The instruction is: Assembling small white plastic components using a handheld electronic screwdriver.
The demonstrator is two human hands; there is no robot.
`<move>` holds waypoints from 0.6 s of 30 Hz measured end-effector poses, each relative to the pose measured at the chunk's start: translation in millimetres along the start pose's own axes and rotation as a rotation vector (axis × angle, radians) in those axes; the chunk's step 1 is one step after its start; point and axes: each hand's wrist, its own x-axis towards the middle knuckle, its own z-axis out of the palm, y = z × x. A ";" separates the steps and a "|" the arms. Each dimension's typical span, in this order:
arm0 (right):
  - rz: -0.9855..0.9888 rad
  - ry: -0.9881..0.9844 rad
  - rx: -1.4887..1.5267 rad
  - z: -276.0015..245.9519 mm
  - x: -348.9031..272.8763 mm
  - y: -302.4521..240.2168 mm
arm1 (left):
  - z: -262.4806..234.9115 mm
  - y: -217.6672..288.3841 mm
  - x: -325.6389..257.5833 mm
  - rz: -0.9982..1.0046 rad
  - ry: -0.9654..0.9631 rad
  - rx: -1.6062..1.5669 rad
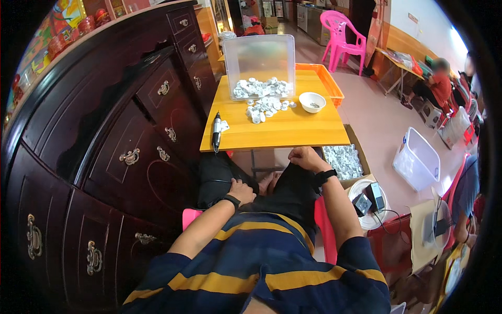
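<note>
My left hand (242,192) rests on my left thigh, its fingers loosely laid over the dark trousers. My right hand (304,157) lies on my right knee, just below the front edge of the yellow table (282,137); its fingers are curled, and nothing shows in them. On the table, small round white plastic parts (265,109) spill out of a clear plastic bin (259,55) tipped on its side. A white bowl (312,102) with small, indistinct pieces in it stands at the right. A black and silver electric screwdriver (216,131) lies along the left edge.
Dark wooden cabinets (120,141) line the left side. Right of my knee are a cardboard box of white parts (343,161) and a round white lid (384,215) bearing black adapters. An orange crate (334,86), a clear tub (417,159) and a pink chair (342,36) stand beyond; people sit at right.
</note>
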 end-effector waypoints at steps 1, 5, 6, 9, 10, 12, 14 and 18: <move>-0.017 0.002 -0.003 -0.1 -0.7 0.8 | -1.4 0.7 -1.0 -0.002 -0.011 0.002; -0.004 0.019 0.039 -0.7 -0.7 -0.7 | 2.5 0.6 -4.6 0.036 0.032 0.015; 0.022 0.013 0.039 -2.6 -1.2 -3.1 | 1.9 1.4 -5.8 0.046 0.055 0.036; 0.041 0.000 0.062 -6.2 0.7 -4.9 | -1.6 0.1 -7.7 0.054 0.078 0.060; -0.015 0.021 0.060 -3.5 1.9 -0.1 | -2.3 -0.6 -8.7 0.041 0.086 0.052; -0.010 0.027 0.034 -1.1 2.1 2.6 | -5.1 -2.1 -12.5 0.036 0.069 0.019; -0.001 0.016 0.017 0.9 2.1 2.3 | -9.7 -3.1 -16.7 0.026 0.047 -0.026; -0.005 0.028 0.013 2.6 2.8 2.9 | -12.6 -5.3 -20.7 0.041 0.061 -0.031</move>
